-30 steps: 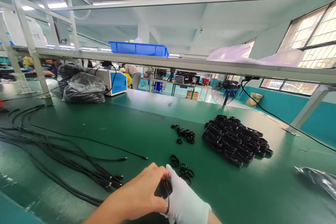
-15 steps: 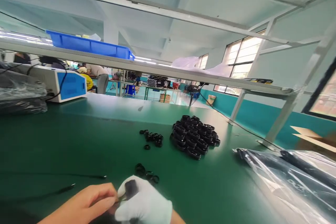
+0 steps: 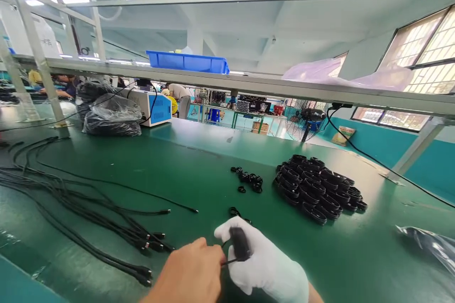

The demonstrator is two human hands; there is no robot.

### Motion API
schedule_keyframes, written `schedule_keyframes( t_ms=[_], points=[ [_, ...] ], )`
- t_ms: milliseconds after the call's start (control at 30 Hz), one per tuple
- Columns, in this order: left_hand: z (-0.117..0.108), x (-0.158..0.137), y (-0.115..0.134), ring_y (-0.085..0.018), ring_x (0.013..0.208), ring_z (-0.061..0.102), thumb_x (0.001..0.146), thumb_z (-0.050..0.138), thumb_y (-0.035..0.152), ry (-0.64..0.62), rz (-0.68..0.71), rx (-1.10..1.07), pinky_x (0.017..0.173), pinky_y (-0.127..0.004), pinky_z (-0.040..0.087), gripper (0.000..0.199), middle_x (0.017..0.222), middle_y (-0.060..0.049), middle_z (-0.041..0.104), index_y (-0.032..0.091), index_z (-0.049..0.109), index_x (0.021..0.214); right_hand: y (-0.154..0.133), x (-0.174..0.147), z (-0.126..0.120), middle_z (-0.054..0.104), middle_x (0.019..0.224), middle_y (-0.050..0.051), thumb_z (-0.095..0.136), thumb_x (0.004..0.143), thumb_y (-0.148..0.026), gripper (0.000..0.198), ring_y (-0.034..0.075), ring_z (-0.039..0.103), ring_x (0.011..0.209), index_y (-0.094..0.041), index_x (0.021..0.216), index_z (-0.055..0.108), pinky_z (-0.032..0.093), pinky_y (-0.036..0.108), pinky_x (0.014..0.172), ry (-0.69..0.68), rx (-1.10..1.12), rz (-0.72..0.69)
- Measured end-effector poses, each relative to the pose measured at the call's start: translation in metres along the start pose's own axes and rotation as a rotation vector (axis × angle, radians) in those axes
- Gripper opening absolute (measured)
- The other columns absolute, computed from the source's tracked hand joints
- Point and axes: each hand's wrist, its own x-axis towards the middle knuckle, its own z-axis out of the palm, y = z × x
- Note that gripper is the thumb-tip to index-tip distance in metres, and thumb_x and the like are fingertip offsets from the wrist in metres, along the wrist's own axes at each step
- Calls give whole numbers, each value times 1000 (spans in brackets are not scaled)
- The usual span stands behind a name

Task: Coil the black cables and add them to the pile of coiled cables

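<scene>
My right hand (image 3: 265,260), in a white glove, grips a small black oblong piece (image 3: 241,244) between thumb and fingers. Thin black cable strands run from the piece to my bare left hand (image 3: 194,270), whose closed fingers pinch them close beside the glove. Just beyond the glove lie a few small black rings (image 3: 233,211), partly hidden by it. Farther off is a small heap of similar black rings (image 3: 250,178). Loose black cables (image 3: 103,213) with metal-tipped plugs spread across the table to the left of my hands.
A large heap of coiled black cables (image 3: 316,189) lies on the green table (image 3: 199,170) at right. Plastic-wrapped items (image 3: 430,246) are at the right edge. Black bags (image 3: 110,111) and a blue-and-white machine (image 3: 156,106) stand back left. A shelf (image 3: 256,83) with a blue tray (image 3: 188,62) spans overhead.
The view has swung left, bringing the loose cables and the left shelf posts into sight. My hands stay close together; the black piece in the glove now shows more plainly.
</scene>
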Motion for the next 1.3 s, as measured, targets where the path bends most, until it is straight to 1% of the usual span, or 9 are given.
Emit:
schedule_keyframes(
  t_ms=[133,233,533,633,733,900,1067,1200,1300],
  points=[
    [-12,10,-18,-18,66,57,76,39,16,-108,-51,-411,63,-27,39,27,67,2,67,22,60,62,9,1,0,59,76,-1,78,48,-28,59,5,43,37,-23,93,40,27,18,37,-195,367,-46],
    [-19,14,-17,-15,68,56,73,47,17,-30,-89,-799,62,-24,41,12,75,1,66,19,59,75,20,7,3,60,58,-4,75,57,-29,52,5,42,33,-22,94,39,27,15,35,-308,557,-192],
    [9,29,-5,-6,49,47,68,63,19,103,-115,-1302,48,-20,35,15,65,4,56,16,51,77,33,13,0,59,47,-2,72,60,-24,46,7,45,35,-21,95,42,27,15,40,-290,565,-197],
    [9,29,-12,-5,50,42,71,57,18,200,-155,-1305,45,-18,30,17,81,2,57,17,53,87,31,10,-3,59,48,-3,72,59,-23,54,7,45,36,-19,104,42,27,16,40,-236,544,-136],
    [-3,26,-16,-8,66,47,76,51,17,306,-120,-1065,57,-20,37,24,94,1,58,23,57,98,27,7,-3,59,50,-2,71,59,-20,62,7,44,36,-15,113,42,30,17,40,-231,520,-29],
    [-19,27,-12,-17,89,53,75,52,17,147,18,-654,81,-28,40,32,98,0,60,31,65,102,30,9,3,61,52,4,70,61,-25,53,10,49,36,-7,107,51,34,19,36,-323,643,35],
    [-28,37,-25,-13,68,53,76,56,26,13,-59,-811,65,-25,41,29,77,2,59,26,63,104,28,14,12,61,85,7,59,77,-48,41,16,61,72,-12,96,57,48,28,61,-107,811,80],
    [-30,46,-32,-9,52,47,74,59,31,-61,-149,-1025,53,-22,39,27,57,5,52,17,65,97,24,16,17,53,77,6,49,76,-64,57,16,56,70,-10,90,58,45,31,64,-88,719,123],
    [-21,51,-31,-9,46,46,69,64,30,9,-211,-1074,47,-21,38,28,52,5,51,12,64,91,19,16,18,52,87,5,62,73,-53,45,14,53,73,-14,94,56,42,29,65,-29,533,34]
  ],
)
